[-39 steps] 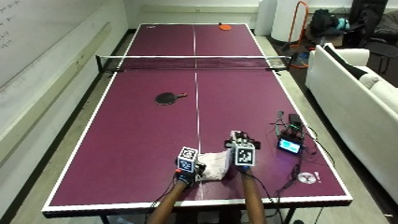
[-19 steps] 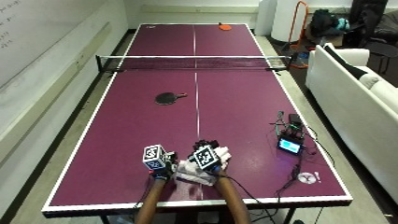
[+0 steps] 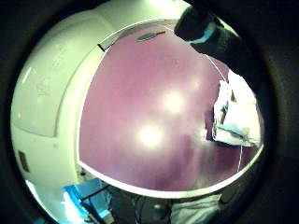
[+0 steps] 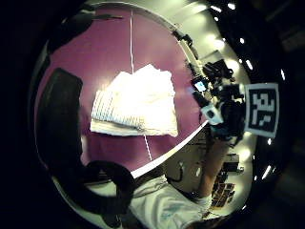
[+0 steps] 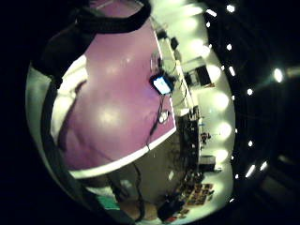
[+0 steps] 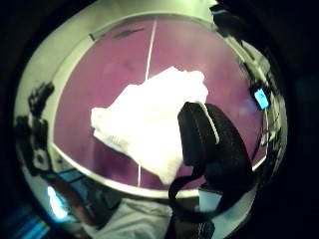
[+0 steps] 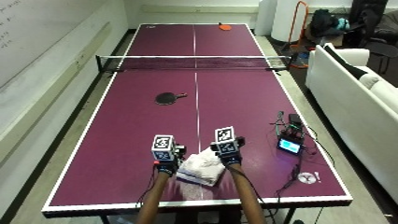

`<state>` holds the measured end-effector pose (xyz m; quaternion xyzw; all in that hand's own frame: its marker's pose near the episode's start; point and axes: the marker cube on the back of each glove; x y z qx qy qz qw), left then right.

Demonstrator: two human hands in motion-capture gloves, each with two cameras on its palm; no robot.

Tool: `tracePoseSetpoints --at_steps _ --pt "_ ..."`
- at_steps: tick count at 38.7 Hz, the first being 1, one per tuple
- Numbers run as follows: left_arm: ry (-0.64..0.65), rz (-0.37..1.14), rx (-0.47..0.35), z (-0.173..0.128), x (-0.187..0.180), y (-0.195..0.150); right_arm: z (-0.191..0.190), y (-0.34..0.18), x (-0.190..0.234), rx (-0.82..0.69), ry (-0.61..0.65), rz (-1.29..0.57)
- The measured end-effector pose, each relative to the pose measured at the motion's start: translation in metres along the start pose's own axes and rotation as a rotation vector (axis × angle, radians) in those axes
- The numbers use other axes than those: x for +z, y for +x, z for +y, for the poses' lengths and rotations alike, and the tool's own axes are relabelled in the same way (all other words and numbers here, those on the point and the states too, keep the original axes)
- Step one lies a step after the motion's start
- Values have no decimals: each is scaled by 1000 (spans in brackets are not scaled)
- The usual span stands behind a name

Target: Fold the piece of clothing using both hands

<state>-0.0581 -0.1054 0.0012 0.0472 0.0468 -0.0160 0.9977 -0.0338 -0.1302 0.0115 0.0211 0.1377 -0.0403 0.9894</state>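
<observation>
Hovering both hands over the white garment (image 7: 201,168), which lies as a compact folded bundle on the purple table (image 7: 249,107), near its front edge and astride the white centre line. My left hand (image 7: 165,164) sits at the bundle's left side, my right hand (image 7: 229,157) at its right; neither visibly holds cloth. Right thumb-side palm view shows one gloved finger (image 6: 199,134) over the fabric, not pinching; I cannot tell the finger state of either hand for certain.

Judgement: ribbed, soft, light knit; it will sag and unfold if lifted by one layer. Best to pinch through all layers at opposite edges, or press flat with the palms.
</observation>
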Motion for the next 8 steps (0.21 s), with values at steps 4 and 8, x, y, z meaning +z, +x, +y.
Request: tracePoseSetpoints --at_steps 4,8 --pt "-18 -35 0 1 -4 12 9 21 -6 40 -78 -102" --pt "-29 -44 10 7 -12 22 19 40 -16 104 -70 -157"
